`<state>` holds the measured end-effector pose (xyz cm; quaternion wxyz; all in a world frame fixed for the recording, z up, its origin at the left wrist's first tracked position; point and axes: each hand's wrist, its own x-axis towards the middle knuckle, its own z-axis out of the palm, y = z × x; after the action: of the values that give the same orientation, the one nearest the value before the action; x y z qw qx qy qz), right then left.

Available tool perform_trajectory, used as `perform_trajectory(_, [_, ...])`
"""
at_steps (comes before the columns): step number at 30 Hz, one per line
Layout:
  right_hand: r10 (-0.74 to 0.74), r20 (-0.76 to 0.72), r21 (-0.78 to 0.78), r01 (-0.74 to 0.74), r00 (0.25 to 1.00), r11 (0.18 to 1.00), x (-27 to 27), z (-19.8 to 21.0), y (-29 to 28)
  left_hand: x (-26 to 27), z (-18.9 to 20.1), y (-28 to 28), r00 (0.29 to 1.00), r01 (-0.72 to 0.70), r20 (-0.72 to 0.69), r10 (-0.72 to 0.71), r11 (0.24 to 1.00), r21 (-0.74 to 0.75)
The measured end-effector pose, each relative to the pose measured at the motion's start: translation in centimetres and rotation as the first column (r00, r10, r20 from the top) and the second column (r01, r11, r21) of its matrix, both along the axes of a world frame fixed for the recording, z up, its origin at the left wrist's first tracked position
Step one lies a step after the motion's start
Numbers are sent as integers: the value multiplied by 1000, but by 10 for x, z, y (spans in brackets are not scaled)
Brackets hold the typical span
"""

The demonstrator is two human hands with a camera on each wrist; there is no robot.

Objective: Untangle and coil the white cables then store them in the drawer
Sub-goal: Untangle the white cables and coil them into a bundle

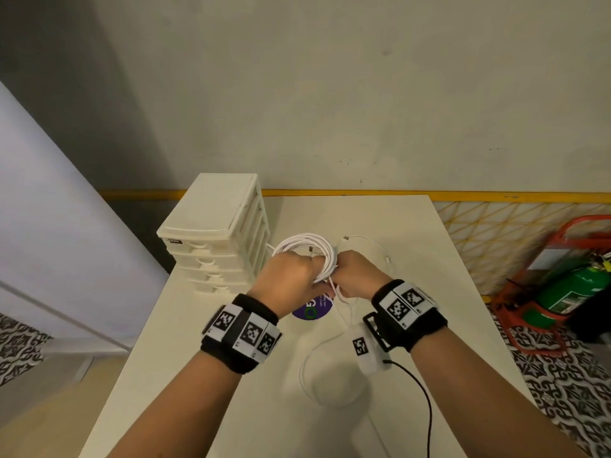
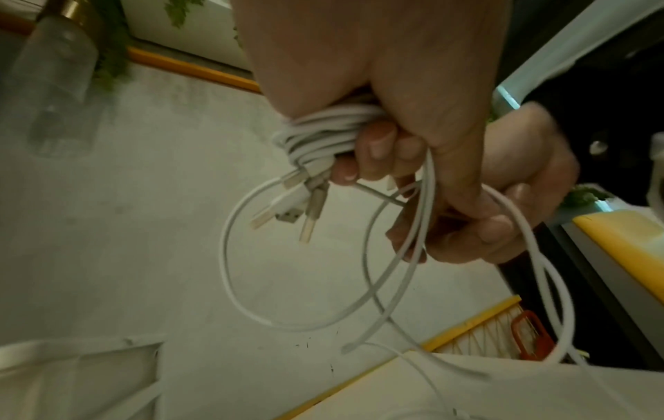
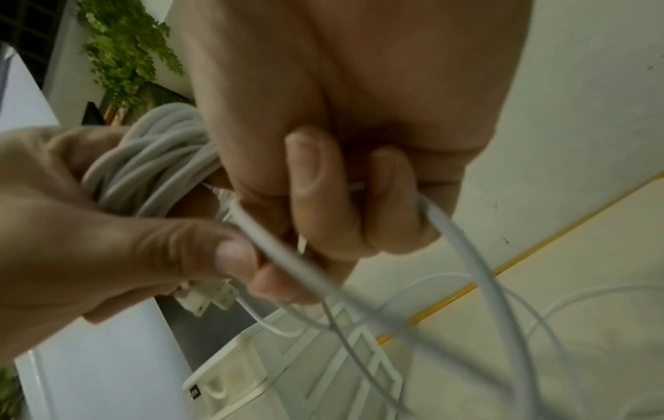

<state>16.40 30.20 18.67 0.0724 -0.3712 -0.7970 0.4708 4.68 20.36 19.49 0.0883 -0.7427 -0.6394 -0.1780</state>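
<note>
Above the white table, my left hand grips a coil of white cables, a thick bundle with several plug ends hanging below it. My right hand is curled around a loose cable strand right beside the coil, and the two hands touch. Slack cable trails from the hands in a loop over the table toward me. A cream drawer unit with all its drawers closed stands just left of the hands.
A thin white cable lies on the table behind my right hand. A purple round sticker sits under the hands. A black wire runs from my right wristband. A green extinguisher in a red stand is on the floor at right.
</note>
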Motion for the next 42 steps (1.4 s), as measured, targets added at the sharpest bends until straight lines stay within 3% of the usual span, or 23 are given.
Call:
perform_trajectory(3, [28,0,-80,-28,1000,996,1,2,2,-3,-3,3,997,7,77,-13,997,72])
perform_trajectory(5, [-40,-108,-178,20,993,984,7,1,8,-5,-1,1,960,-142,255,118,987,75])
perform_trajectory(6, [-80,-167,-205,45,983,978,13,-1,13,-10,4,-1,901,-246,374,220,969,21])
perform_trajectory(8, [-157,-272,-210,101,949,973,32,-8,24,-32,13,-8,698,-453,600,390,890,-52])
perform_trajectory(10, [-195,-291,-131,163,937,978,50,-17,34,-55,22,-18,494,-589,748,444,803,-88])
perform_trajectory(12, [-122,-213,-14,121,969,993,57,-24,40,-68,22,-21,374,-638,808,455,758,-132])
perform_trajectory(15, [149,22,162,-151,989,975,49,-32,38,-60,15,-18,319,-634,821,473,751,-187])
perform_trajectory(18, [256,174,138,-281,951,950,39,-31,31,-51,12,-12,230,-619,868,440,754,-219])
perform_trajectory(22, [382,256,11,-398,888,917,26,-36,13,-46,11,-7,249,-595,893,375,787,-165])
perform_trajectory(25, [405,130,-18,-406,905,914,17,-41,4,-40,10,-6,362,-583,846,390,804,-121])
perform_trajectory(28, [318,-49,-40,-320,947,946,13,-37,1,-35,7,-7,481,-547,770,419,830,-110])
perform_trajectory(31, [128,-195,-91,-148,972,985,11,-29,0,-29,3,-8,582,-488,696,420,865,-114])
perform_trajectory(34, [121,-219,58,-111,968,992,5,-31,-2,-21,0,-9,611,-416,696,377,901,-124])
perform_trajectory(40, [144,-273,18,-144,951,989,0,-37,-8,-18,-5,-8,644,-324,707,292,942,-94])
perform_trajectory(42, [84,-270,68,-68,959,995,-1,-43,-7,-19,-8,-11,615,-308,734,290,944,-115])
